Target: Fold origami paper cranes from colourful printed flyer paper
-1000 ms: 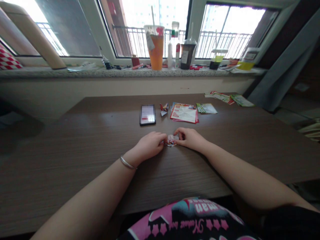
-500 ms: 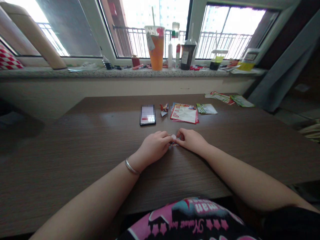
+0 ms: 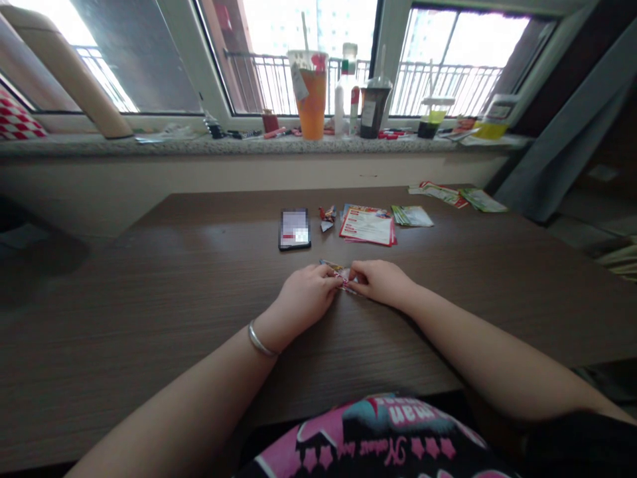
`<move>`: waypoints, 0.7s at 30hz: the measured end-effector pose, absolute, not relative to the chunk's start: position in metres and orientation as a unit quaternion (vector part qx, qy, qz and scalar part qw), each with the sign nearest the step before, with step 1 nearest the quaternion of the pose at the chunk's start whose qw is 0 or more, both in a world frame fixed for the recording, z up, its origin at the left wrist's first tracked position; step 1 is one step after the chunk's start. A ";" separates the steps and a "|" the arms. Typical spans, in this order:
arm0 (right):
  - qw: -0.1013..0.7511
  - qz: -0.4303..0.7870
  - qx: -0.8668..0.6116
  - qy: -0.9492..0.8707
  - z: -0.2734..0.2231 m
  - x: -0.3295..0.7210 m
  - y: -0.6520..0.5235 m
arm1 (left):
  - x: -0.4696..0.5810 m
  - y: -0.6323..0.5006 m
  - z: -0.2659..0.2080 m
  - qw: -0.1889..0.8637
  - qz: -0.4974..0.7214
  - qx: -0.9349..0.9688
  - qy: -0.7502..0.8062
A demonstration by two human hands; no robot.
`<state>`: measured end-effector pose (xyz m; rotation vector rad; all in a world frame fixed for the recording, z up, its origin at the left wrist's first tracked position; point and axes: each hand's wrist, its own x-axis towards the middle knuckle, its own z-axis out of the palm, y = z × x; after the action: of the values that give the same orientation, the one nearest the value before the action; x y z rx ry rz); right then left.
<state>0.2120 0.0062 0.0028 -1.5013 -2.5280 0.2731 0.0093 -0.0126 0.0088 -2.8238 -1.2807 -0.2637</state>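
Observation:
My left hand (image 3: pixel 309 291), with a silver bangle at its wrist, and my right hand (image 3: pixel 382 281) meet low over the brown table (image 3: pixel 209 299). Between their fingertips is a small piece of folded printed paper (image 3: pixel 344 272), white with coloured patches. Each hand is closed in a pinch on it, left fingers on its left side and right fingers on its right. Fingers cover much of the paper, so its full shape is hidden. Just beyond lies a small colourful folded paper piece (image 3: pixel 327 216).
A phone (image 3: pixel 294 230) lies left of a stack of printed sheets (image 3: pixel 368 226). Green-edged cards (image 3: pixel 413 216) sit to their right, with more leaflets (image 3: pixel 440 193) at the far corner. Drink cups (image 3: pixel 312 99) and bottles line the windowsill (image 3: pixel 199 147).
The paper has turned or opened a little, so a coloured strip now shows beyond my left fingers. My right fingers have curled in slightly.

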 end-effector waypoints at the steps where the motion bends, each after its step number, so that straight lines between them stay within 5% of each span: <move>1: 0.097 0.086 -0.500 -0.856 0.003 0.213 0.006 | 0.009 -0.013 0.009 0.015 -0.084 -0.906 -0.415; 21: 0.129 0.040 -0.409 -0.903 0.003 0.216 0.010 | 0.009 -0.010 0.011 0.030 -0.108 -0.900 -0.422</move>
<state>0.2157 0.0099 0.0027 -1.1890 -2.6243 0.1176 0.0092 -0.0099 0.0107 -2.7750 -1.3000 -0.3330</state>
